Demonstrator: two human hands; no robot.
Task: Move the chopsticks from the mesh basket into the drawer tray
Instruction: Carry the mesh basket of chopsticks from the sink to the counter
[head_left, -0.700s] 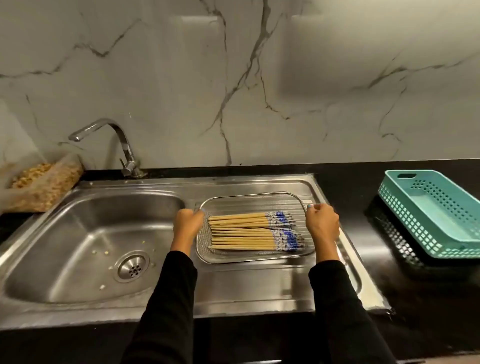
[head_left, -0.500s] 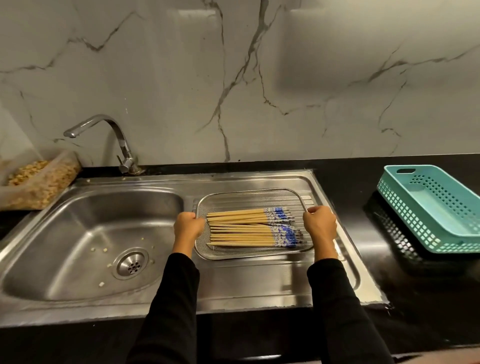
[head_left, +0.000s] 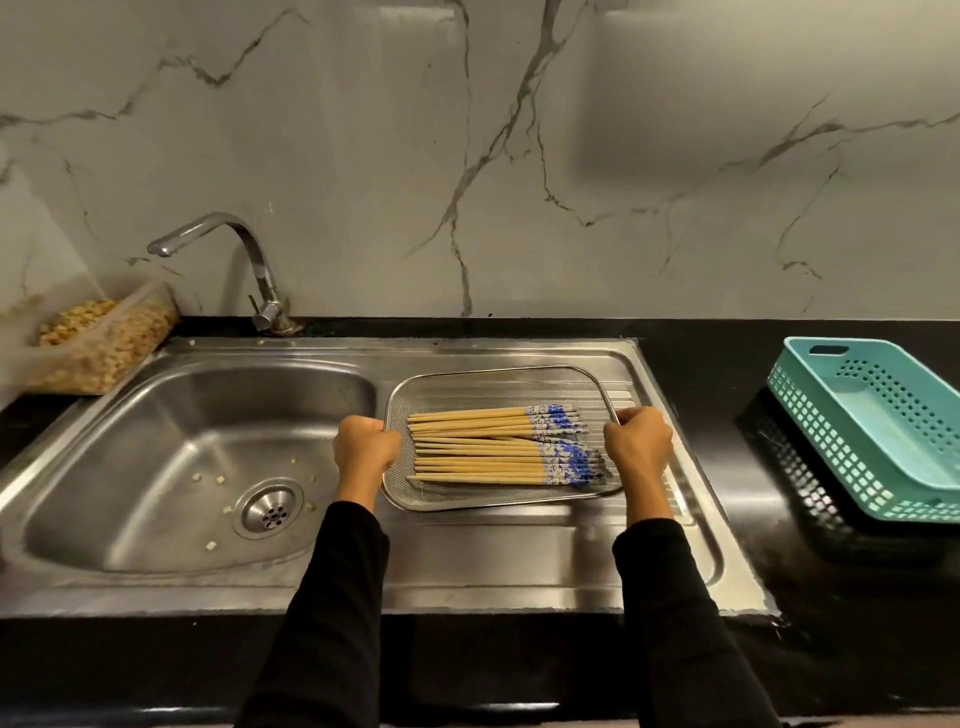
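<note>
A shallow steel mesh basket (head_left: 493, 382) sits over the sink's ribbed drainboard. Inside it lie several wooden chopsticks (head_left: 478, 452) with blue-and-white patterned ends pointing right. My left hand (head_left: 363, 447) is closed around the basket's left rim. On the right rim my right hand (head_left: 638, 441) grips in the same way. The basket's far edge looks tilted slightly up. A teal perforated plastic tray (head_left: 883, 421) stands empty on the black counter at the far right.
A steel sink bowl (head_left: 171, 467) with a drain and small food scraps lies to the left, under a curved tap (head_left: 249, 260). A clear container of yellowish grains (head_left: 98, 338) stands at the far left. A marble wall backs the black counter (head_left: 727, 374).
Both hands have kept their grip on the basket rims. The basket has shifted only slightly, its far edge a little higher; the camera view has moved a bit.
</note>
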